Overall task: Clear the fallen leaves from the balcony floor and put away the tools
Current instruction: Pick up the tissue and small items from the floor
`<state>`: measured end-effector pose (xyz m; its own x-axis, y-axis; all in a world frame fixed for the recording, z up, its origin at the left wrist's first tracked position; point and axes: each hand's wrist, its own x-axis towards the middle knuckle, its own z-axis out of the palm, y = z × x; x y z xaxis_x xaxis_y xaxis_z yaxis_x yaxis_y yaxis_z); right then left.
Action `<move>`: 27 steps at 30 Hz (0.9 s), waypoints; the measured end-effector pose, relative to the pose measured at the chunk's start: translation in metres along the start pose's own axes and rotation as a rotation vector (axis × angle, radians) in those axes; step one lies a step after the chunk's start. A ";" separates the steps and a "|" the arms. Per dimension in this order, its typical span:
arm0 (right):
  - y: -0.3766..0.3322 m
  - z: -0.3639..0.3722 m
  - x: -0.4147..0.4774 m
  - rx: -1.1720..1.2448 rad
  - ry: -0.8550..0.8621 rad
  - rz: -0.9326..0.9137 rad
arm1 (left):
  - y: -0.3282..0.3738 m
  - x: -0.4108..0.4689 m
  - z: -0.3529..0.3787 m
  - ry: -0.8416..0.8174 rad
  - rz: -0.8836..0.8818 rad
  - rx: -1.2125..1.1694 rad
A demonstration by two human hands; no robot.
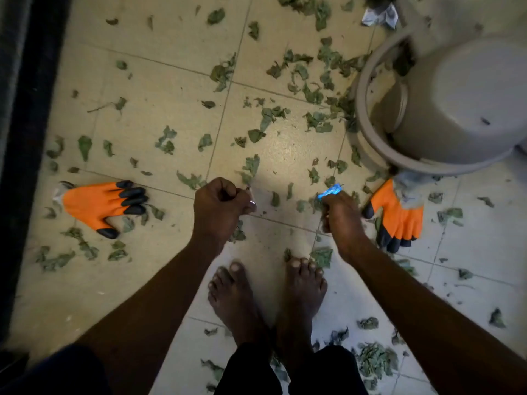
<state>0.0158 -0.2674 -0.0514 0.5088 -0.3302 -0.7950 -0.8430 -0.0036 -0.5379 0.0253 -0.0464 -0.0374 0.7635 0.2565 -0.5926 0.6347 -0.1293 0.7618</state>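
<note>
Green and dried leaves (268, 115) lie scattered over the tiled balcony floor (159, 89), thickest at the upper right. One orange work glove with black fingertips (99, 203) lies flat to the left, a second orange glove (399, 215) to the right. My left hand (219, 203) hangs above the floor with its fingers curled, pinching a thin pale sliver at the thumb. My right hand (339, 212) grips a small shiny blue piece (330, 192) that sticks out above the knuckles. Both hands hover over the tiles between the two gloves.
A grey plastic bucket (362, 89) lies tipped on its side at the upper right, with leaves around its rim. A crumpled silver scrap (380, 15) sits above it. My bare feet (265, 295) stand below the hands. A dark strip (25, 138) borders the floor on the left.
</note>
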 end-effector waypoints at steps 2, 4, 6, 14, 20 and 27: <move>-0.024 0.016 -0.020 0.126 -0.157 0.162 | 0.027 -0.021 -0.005 -0.011 -0.080 -0.207; -0.047 0.030 -0.045 0.145 -0.312 0.229 | 0.050 -0.039 -0.009 -0.045 -0.149 -0.362; -0.071 0.040 -0.069 0.189 -0.443 0.261 | 0.068 -0.053 -0.019 -0.088 -0.225 -0.473; -0.135 0.082 -0.137 0.177 -0.625 0.320 | 0.120 -0.094 -0.052 0.130 -0.201 -0.582; -0.153 0.142 -0.195 -0.132 -0.605 0.182 | 0.130 -0.122 -0.095 0.498 -0.128 -0.388; -0.167 0.210 -0.247 -0.270 -0.630 0.173 | 0.121 -0.131 -0.175 0.679 -0.218 -0.294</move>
<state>0.0681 0.0133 0.1756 0.2994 0.2613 -0.9177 -0.8932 -0.2614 -0.3658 -0.0183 0.0719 0.1780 0.3246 0.7908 -0.5189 0.6321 0.2268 0.7409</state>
